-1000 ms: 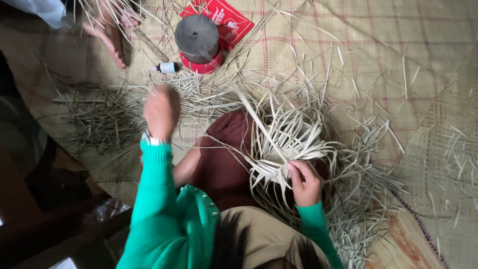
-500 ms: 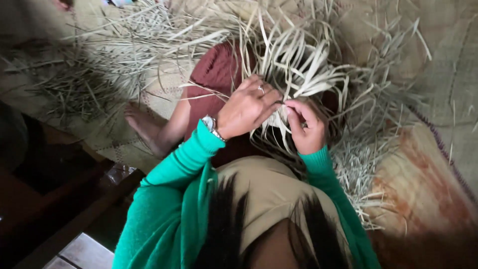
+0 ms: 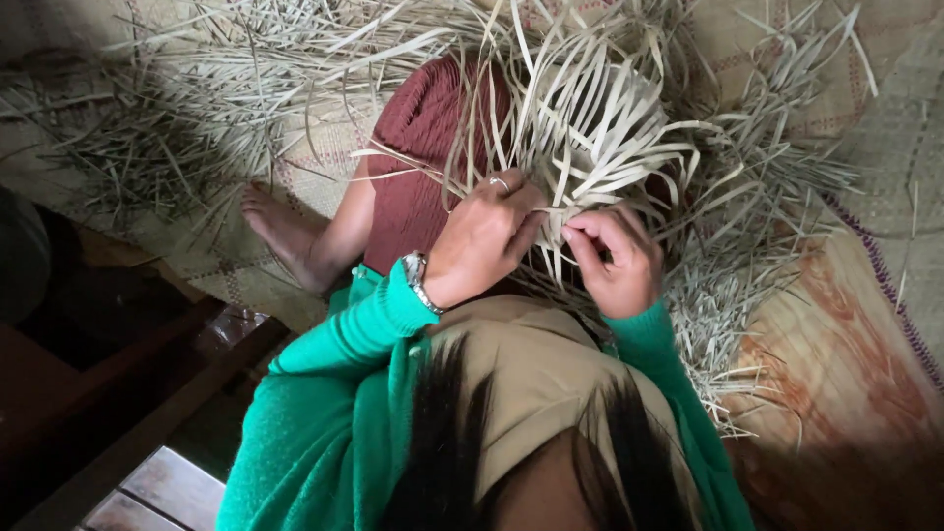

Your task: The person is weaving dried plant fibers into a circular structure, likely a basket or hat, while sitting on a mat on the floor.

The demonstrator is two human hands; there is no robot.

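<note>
A: Position of the work?
B: Found a half-woven piece (image 3: 600, 128) of pale flat strips lying in the lap, against the maroon cloth (image 3: 423, 147) over the knee, loose ends fanned out on every side. Noted a woven mat (image 3: 836, 324) beneath and a heap of loose strips (image 3: 147, 128) well apart at the far left.
A: Left hand?
B: Observed the left hand (image 3: 482, 241) at the near edge of the piece, fingers curled and pressed together over its strands. Ring (image 3: 499, 183) and wristwatch (image 3: 418, 278) worn.
A: Right hand?
B: Recorded the right hand (image 3: 615, 261) just beside the left, thumb and forefinger pinching one pale strip (image 3: 551, 211) at the same edge, other fingers folded in.
A: Step in hand?
B: Judged as plaiting along the near edge: strands held down on one side, a single strip worked across them from the other.
A: Requirement for the next move?
B: Judged to call for a firm hold on the crossing, steady tension on the pinched strip, and care against kinking or splitting it. Order of over and under at the crossing: not made out
</note>
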